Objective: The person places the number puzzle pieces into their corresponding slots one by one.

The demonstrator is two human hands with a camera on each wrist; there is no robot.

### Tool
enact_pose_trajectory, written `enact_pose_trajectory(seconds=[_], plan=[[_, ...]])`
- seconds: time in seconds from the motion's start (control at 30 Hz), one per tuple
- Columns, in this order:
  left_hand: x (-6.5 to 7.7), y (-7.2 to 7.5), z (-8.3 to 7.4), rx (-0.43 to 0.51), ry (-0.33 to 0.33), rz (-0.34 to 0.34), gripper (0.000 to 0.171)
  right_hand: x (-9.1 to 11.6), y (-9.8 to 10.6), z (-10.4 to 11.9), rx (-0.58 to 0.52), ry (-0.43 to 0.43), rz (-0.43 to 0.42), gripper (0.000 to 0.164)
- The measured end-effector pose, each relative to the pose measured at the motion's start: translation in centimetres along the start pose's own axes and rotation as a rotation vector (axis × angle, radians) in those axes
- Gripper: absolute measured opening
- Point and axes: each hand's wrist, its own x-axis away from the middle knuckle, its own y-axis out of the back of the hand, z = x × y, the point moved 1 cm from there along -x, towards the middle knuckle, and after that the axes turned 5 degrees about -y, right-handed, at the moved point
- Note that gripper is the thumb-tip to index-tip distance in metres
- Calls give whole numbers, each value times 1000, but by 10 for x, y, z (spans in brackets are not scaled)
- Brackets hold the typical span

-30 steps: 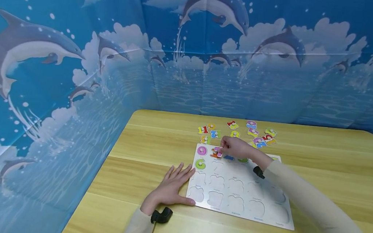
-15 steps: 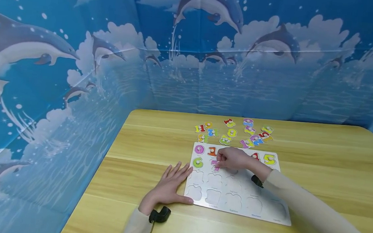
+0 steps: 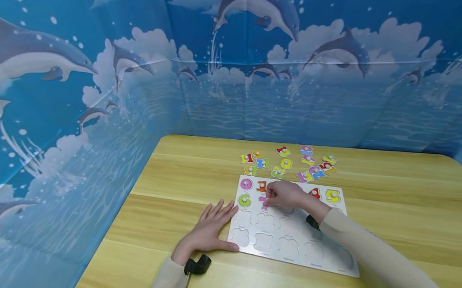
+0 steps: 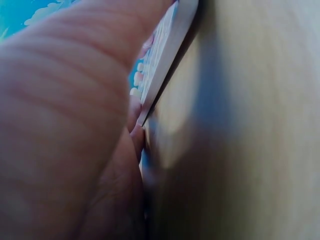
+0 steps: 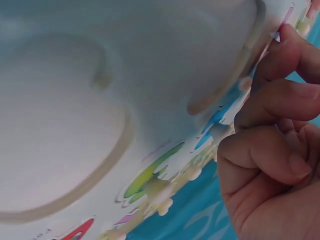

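Observation:
A white number puzzle board [image 3: 276, 229] lies on the table. My right hand [image 3: 286, 194] pinches a pink number 7 piece [image 3: 264, 204] at its second-row recess, right of the green 6 [image 3: 244, 200]. The other right fingers are curled in the right wrist view. In the top row sit a pink 0 [image 3: 246, 184], an orange 1 [image 3: 261, 186], a red 4 [image 3: 314, 193] and a yellow 5 [image 3: 333, 196]. Blue [image 5: 215, 122] and green pieces [image 5: 150, 172] also show in the right wrist view. My left hand [image 3: 209, 230] lies spread along the board's left edge, thumb at its near corner.
Several loose number pieces with knobs lie behind the board, among them a red and yellow 11 [image 3: 247, 159] and a yellow piece [image 3: 286, 164]. The wooden table [image 3: 143, 218] extends around the board. A blue dolphin-print cloth [image 3: 234, 108] stands behind it.
My right hand has carried the pink 7 from over the orange 1 down toward the near side, to the second-row recess. The left hand keeps its place at the board's edge.

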Motion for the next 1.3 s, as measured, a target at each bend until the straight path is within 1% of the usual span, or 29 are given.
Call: enact_pose_trajectory(seconds=[0.2,0.43,0.6,0.77,1.0,1.07,1.17,1.23,1.3], plan=[[1,0,1,-16,7,0,104,-1,-1,2,-15,-18,-8,24],[2,0,1,-9,2,-7,105,2,-4,5,-43,-53,-8,23],[2,0,1,2,4,-17,105,5,-5,7,-54,-53,-16,24],[2,-1,0,2,8,-12,104,6,-4,7,-46,-39,-20,25],[1,-1,-1,1,4,-13,104,6,-3,5,-55,-44,9,29],[0,-1,-2,3,1,-11,104,5,-1,2,-71,-45,25,29],[0,-1,-2,0,-4,-10,104,2,3,-3,-111,-20,34,28],[0,-1,-2,-1,-4,-9,104,-2,8,-7,-148,-4,19,27],[-1,-1,-2,-3,-2,-9,104,-6,15,-11,-180,18,-14,25]])
